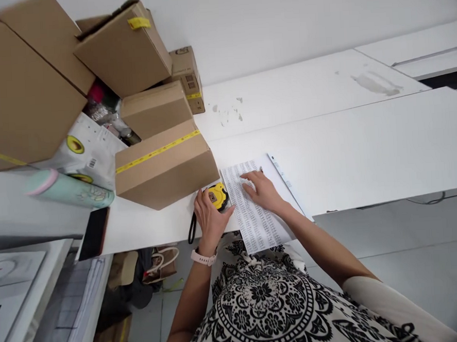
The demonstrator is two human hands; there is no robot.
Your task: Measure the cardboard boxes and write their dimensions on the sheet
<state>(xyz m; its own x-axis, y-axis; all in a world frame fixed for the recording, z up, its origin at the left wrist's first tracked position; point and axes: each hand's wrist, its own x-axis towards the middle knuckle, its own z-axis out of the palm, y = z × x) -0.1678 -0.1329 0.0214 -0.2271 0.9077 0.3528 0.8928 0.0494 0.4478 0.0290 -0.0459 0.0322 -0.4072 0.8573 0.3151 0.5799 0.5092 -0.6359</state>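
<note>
On the desk's front part, my left hand (208,216) is at a yellow and black tape measure (217,195), fingers along its left side and thumb near its lower right. A black wrist strap (192,229) hangs left of that hand. My right hand (264,190) lies over a sheet of paper (250,218) printed with rows of small text. Its fingers are stretched out and apart, pointing left, and it holds nothing. Under this sheet are more papers (285,180) with a blue-edged side on the right. The sheet's lower end overhangs the desk edge.
A taped cardboard box (166,169) stands just left of the tape measure. More boxes (124,51) are stacked behind it. A mint bottle (73,190) and a dark phone (94,233) lie at the left. The white desk (351,153) stretches right.
</note>
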